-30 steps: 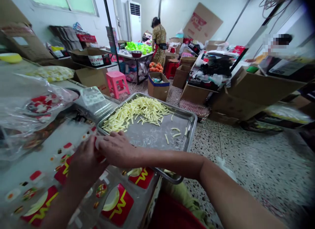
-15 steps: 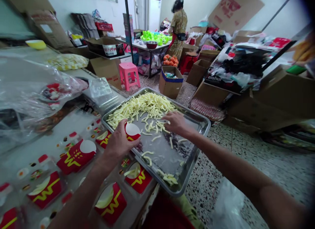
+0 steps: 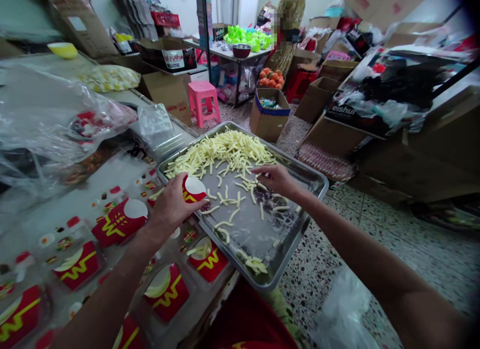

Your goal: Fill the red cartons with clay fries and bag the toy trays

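My left hand point(image 3: 174, 201) is closed around a small red carton point(image 3: 194, 188) with a white inside and a yellow zigzag, held upright over the left edge of a metal tray point(image 3: 258, 239). Pale yellow French-fry pieces point(image 3: 225, 151) are heaped at the tray's far side, with loose ones scattered across its middle. Over these loose pieces reaches my right hand point(image 3: 279, 180), fingers forward and thumb apart, its fingertips close to several of them. On the table left of the tray lie filled red fry cartons point(image 3: 167, 294) in clear plastic packs, and one carton point(image 3: 120, 221) without fries.
Clear plastic bags point(image 3: 48, 119) cover the table's left side. Beyond the tray stand a pink stool point(image 3: 203, 101) and an open cardboard box point(image 3: 270, 116) on the speckled floor. Another person point(image 3: 287, 34) stands by a far table with green items point(image 3: 247, 38). Boxes crowd the right side.
My right hand has shifted slightly right, its fingers lifting from the fries. More loose fries now lie spread in the tray's middle. My left hand still holds the carton. The view has tilted down.
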The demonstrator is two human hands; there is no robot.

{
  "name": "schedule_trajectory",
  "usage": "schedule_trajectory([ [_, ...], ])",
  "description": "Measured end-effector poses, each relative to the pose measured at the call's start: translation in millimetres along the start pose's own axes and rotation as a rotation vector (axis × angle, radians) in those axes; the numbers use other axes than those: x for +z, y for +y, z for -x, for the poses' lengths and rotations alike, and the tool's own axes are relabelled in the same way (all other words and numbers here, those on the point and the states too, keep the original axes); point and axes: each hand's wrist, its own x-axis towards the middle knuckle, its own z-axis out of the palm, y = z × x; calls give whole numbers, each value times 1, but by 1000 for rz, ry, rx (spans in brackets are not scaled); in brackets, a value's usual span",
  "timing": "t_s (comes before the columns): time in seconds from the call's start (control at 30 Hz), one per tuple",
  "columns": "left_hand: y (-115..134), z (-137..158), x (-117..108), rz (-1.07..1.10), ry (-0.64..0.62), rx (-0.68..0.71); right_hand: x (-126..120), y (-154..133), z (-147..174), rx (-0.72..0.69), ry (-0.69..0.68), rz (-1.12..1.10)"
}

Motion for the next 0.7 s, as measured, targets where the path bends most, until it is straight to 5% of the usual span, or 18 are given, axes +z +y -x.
schedule_trajectory([
  [0.17,15,-3,8,27,-39,70,-3,-21,1,-13,-43,203],
  [0.4,26,-5,11,36,-41,75,18,-52,-15,274,-229,557],
  [0.57,22,-1,11,53,-55,62,29,-57,-31,235,-240,566],
  [0.7,22,2,10,64,-111,80,8,-48,-31,139,-172,500],
])
